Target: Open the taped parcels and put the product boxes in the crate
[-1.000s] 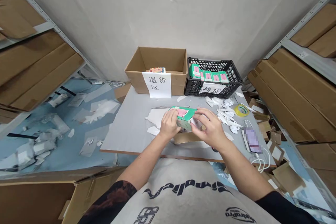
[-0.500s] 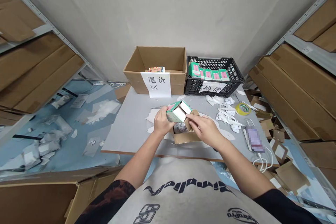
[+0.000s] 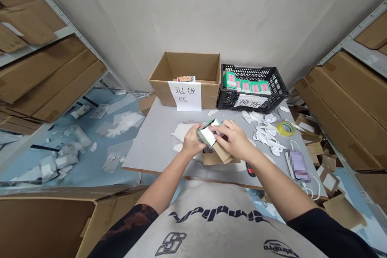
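Note:
I hold a small green and white carton (image 3: 208, 133) above the grey table (image 3: 157, 145), with its white end turned toward me. My left hand (image 3: 191, 143) grips its left side. My right hand (image 3: 232, 139) wraps over its top and right side, fingers curled. Just under my hands lies a small open brown cardboard box (image 3: 218, 155) with something pale inside.
At the table's back stand an open cardboard box (image 3: 186, 73) with a paper label and a black crate (image 3: 252, 87) of green cartons. Paper scraps (image 3: 266, 133), a tape roll (image 3: 286, 128) and a phone (image 3: 298, 159) lie to the right. Shelves of flat cardboard flank both sides.
The carton was turned from lying flat to end-on toward me, and my right hand moved from beside the brown box up onto the carton.

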`<action>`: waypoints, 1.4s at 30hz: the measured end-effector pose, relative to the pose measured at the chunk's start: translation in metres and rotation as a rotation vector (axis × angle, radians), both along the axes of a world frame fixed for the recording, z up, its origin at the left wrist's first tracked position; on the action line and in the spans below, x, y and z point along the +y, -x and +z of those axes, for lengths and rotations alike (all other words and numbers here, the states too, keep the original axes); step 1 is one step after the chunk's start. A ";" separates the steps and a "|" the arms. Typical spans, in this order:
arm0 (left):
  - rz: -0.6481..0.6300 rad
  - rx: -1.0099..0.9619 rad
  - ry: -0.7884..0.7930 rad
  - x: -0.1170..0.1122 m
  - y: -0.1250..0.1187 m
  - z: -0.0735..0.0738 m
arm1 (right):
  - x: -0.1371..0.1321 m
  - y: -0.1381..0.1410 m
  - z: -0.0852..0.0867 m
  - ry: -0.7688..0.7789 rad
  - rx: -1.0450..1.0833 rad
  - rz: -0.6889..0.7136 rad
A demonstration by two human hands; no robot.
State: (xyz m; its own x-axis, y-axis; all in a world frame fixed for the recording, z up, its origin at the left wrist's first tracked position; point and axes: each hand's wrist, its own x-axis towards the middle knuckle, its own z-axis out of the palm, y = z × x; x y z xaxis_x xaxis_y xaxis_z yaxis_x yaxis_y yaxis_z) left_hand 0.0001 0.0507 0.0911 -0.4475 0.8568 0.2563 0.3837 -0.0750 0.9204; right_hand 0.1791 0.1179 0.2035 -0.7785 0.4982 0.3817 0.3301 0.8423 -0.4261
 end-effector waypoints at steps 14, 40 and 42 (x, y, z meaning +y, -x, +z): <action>-0.021 0.203 -0.037 0.004 0.010 -0.005 | 0.017 -0.007 -0.002 -0.244 -0.032 -0.210; 0.008 0.950 -0.178 0.004 0.010 -0.031 | 0.001 -0.027 -0.086 0.497 0.077 -0.279; -0.015 0.966 -0.168 0.005 0.010 -0.033 | 0.001 -0.025 -0.092 0.535 0.107 -0.318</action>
